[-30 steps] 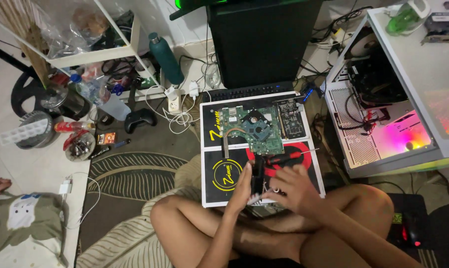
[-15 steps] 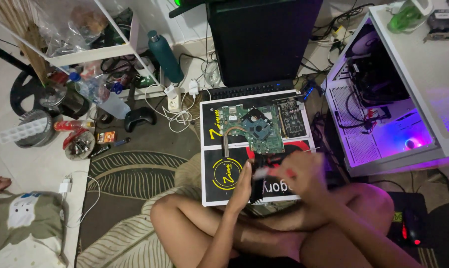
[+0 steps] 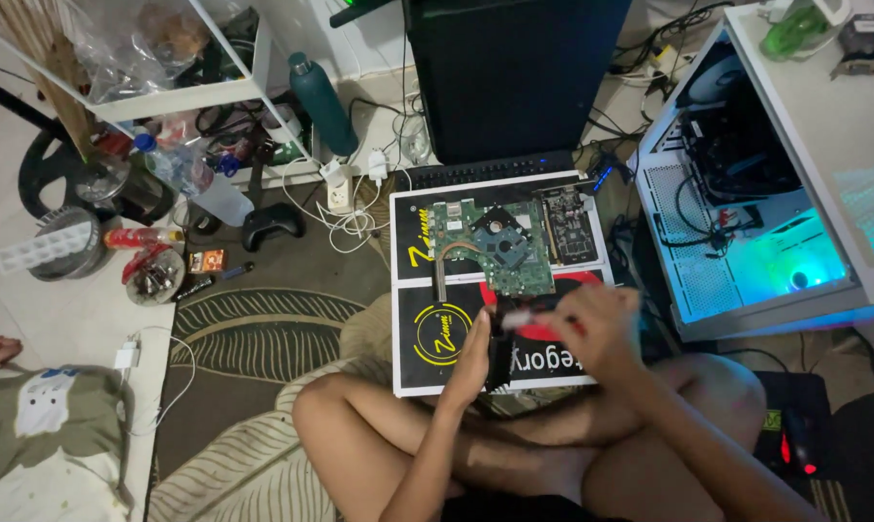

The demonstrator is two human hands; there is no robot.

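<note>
1. At the bottom of the frame sit the person's crossed bare legs (image 3: 514,454), on a rug with a leaf pattern (image 3: 253,333).
2. Just above the knees, the left hand (image 3: 471,362) curls round a small dark part (image 3: 500,353), holding it upright over the black board with printed lettering (image 3: 437,329). This grip looks the same as a second ago.
3. The right hand (image 3: 596,329) has moved: a second ago it lay lower, against the part; now it is raised and a little to the right. Its fingers pinch a thin pale tool (image 3: 519,317) whose tip points left at the top of the part. The hand is blurred, so the exact grip is hard to tell.
4. In my judgement, the work has gone from steadying the part to working on it with the tool.
5. Further up the board lies a green circuit board (image 3: 490,246), untouched.
6. Beyond it stands a black tower (image 3: 514,77); at right, an open computer case (image 3: 736,232) now glows green, where it glowed pink before.
</note>
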